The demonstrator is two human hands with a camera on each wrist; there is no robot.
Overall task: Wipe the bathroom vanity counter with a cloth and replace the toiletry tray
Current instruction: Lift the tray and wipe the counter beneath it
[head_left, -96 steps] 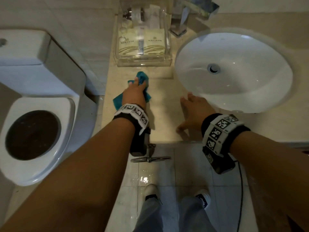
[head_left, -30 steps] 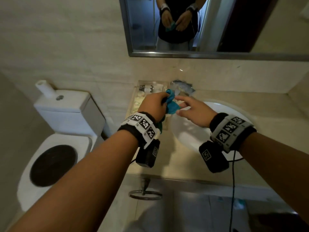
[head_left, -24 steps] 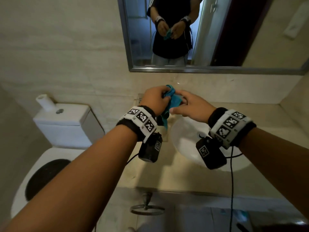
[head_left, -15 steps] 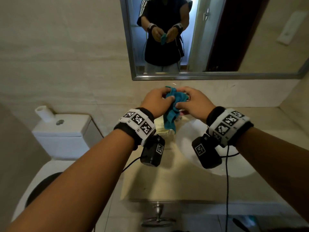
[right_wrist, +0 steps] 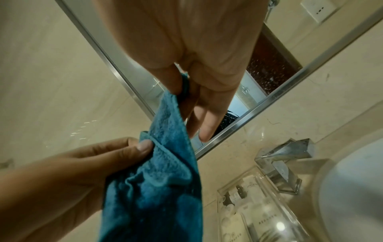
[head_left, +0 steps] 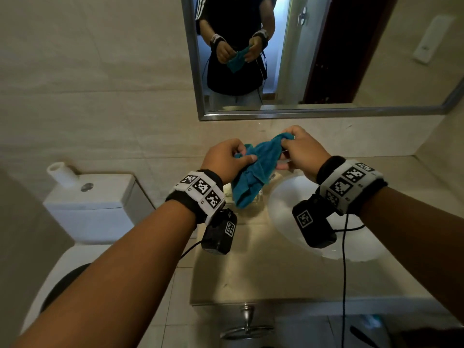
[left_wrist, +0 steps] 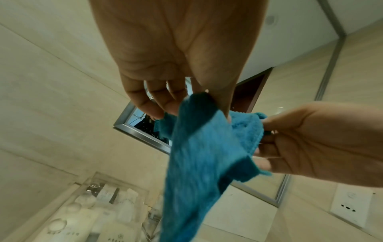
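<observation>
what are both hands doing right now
Left hand: closed, pinching one end of the blue cloth.
Right hand: closed, pinching the other end of the cloth.

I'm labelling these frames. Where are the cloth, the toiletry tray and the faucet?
cloth [head_left: 253, 177]: head view, on the hanging middle fold.
toiletry tray [right_wrist: 267, 212]: right wrist view, on its clear near wall.
faucet [right_wrist: 290, 150]: right wrist view, on the top of the chrome spout.

Toilet [head_left: 95, 204] left; mirror [head_left: 326, 71] above sink [head_left: 288, 197]; faucet [right_wrist: 283, 157].
</observation>
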